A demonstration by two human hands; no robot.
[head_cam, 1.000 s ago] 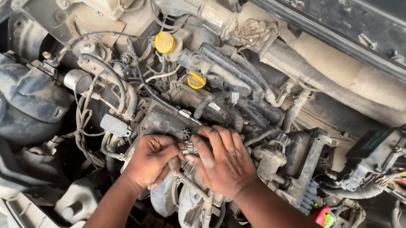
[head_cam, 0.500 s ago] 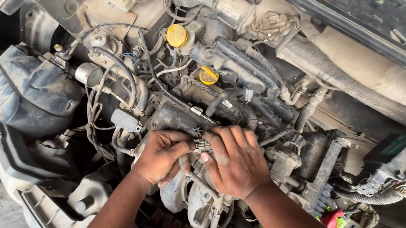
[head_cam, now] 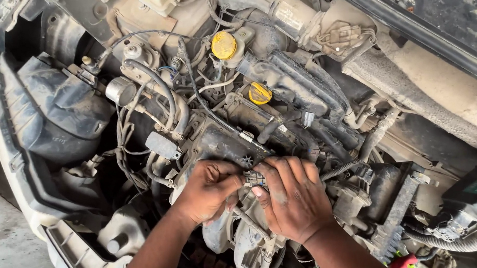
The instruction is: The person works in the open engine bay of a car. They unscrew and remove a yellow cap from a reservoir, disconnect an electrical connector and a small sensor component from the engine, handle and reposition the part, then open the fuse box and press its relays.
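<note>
I look down into a dusty car engine bay. Both my hands meet over the middle of the engine. My left hand (head_cam: 209, 190) and my right hand (head_cam: 292, 197) pinch a small grey electrical connector (head_cam: 254, 178) between their fingertips. A corrugated wire sleeve (head_cam: 250, 224) runs down from the connector between my wrists. The connector sits just below the dark engine cover (head_cam: 223, 142). Its far side is hidden by my fingers.
Two yellow caps (head_cam: 224, 45) (head_cam: 260, 93) stand behind my hands. A black air-intake housing (head_cam: 60, 112) fills the left. Hoses and wire looms (head_cam: 157, 105) cross the middle. A black ribbed bracket (head_cam: 394, 207) and more connectors (head_cam: 468, 231) lie at the right.
The view has shifted, so the engine and my hands sit further right and lower in frame. My fingers stay pinched on the connector, with only small changes in grip.
</note>
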